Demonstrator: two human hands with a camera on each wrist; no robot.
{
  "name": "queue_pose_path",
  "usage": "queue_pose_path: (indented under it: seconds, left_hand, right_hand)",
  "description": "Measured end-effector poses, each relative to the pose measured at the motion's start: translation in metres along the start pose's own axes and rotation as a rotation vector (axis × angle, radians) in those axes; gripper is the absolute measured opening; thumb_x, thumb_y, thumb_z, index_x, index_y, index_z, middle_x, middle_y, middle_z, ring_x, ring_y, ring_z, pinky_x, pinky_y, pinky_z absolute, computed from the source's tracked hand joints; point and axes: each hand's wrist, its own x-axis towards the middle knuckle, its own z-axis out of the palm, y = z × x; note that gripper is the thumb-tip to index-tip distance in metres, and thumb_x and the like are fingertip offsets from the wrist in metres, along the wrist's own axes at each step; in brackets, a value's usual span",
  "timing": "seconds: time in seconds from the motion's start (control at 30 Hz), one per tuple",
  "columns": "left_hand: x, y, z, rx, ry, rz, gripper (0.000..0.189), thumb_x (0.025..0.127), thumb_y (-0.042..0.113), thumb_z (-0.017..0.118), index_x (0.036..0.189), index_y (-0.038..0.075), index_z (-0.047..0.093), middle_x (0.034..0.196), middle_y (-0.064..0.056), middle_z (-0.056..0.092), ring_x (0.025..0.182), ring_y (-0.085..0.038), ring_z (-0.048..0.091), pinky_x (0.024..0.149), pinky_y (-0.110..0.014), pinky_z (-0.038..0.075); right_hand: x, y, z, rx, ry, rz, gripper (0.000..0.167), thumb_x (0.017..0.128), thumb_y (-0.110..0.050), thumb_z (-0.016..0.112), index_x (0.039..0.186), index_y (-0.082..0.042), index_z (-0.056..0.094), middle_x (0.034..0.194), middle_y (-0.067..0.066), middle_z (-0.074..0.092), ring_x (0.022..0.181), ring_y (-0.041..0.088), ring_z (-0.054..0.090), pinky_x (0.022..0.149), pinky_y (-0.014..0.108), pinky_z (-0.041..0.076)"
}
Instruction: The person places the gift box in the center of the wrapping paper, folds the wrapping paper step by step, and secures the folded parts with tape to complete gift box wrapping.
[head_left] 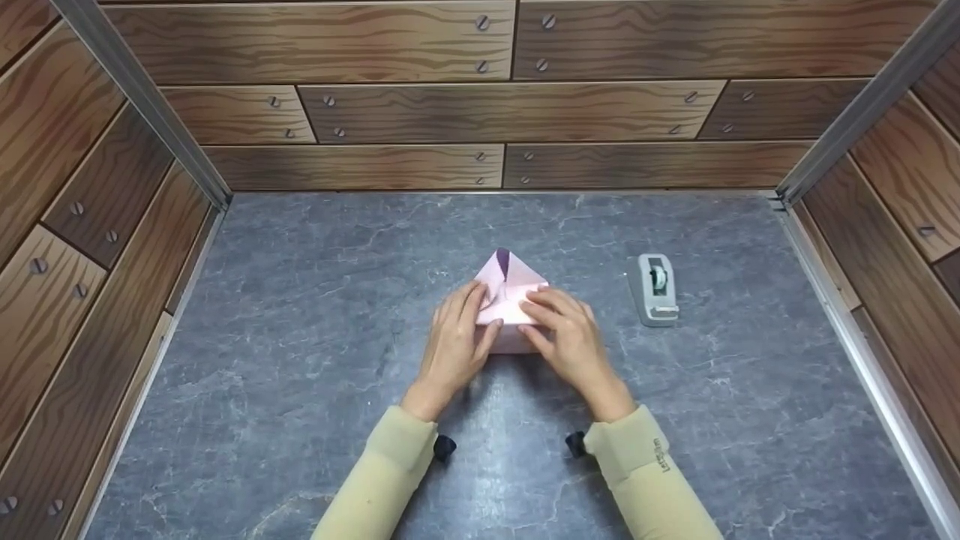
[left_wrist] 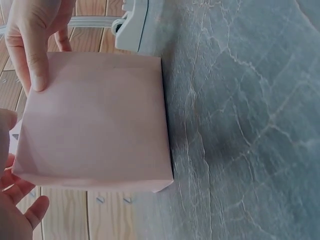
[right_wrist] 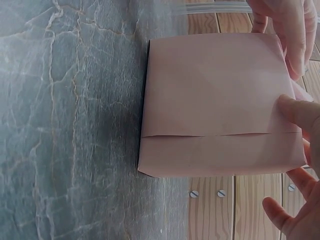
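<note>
A box wrapped in pink paper (head_left: 514, 342) stands on the table in front of me, upright, with its near side smooth. On top, folded paper (head_left: 517, 309) ends at the far side in a pointed flap (head_left: 489, 271) with a dark purple patch at its tip. My left hand (head_left: 454, 341) holds the top left, thumb at the near edge and fingers over the fold. At the top right, my right hand (head_left: 574, 334) grips the edge; its thumb (right_wrist: 300, 112) presses the near face. The right wrist view shows an overlapping paper seam (right_wrist: 215, 135) across that face.
A grey tape dispenser (head_left: 660, 311) with a roll in it stands to the right of the box, apart from my right hand. Wood-patterned walls (head_left: 405, 112) with metal edging close off the back and both sides of the grey marbled table (head_left: 300, 375).
</note>
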Motion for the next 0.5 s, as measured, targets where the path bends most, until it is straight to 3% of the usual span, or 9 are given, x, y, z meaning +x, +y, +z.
queue_pose_path:
  seconds: [0.27,0.5]
  left_hand:
    - [0.0,-0.0031,-0.0023,0.031,-0.034,0.061,0.039,0.096,0.026,0.062,0.127,0.002,0.063,0.129,-0.01,0.061,0.121,-0.029,0.051,0.097,-0.047,0.042]
    - [0.0022,-0.0031,-0.0025,0.06,-0.091,0.052,0.034,0.097,0.028,0.06,0.12,0.004,0.065,0.132,-0.01,0.056,0.126,-0.027,0.048,0.096,-0.044,0.041]
  right_hand:
    - [0.0007,0.0004,0.0002,0.002,0.005,-0.009,0.035,0.079,-0.016,0.083,0.112,-0.008,0.075,0.12,0.008,0.067,0.118,0.028,0.057,0.092,0.052,0.043]
    - [-0.0001,0.0,0.0009,-0.001,0.002,-0.004,0.035,0.079,-0.016,0.083,0.113,-0.008,0.075,0.121,0.007,0.066,0.118,0.028,0.057,0.091,0.051,0.043]
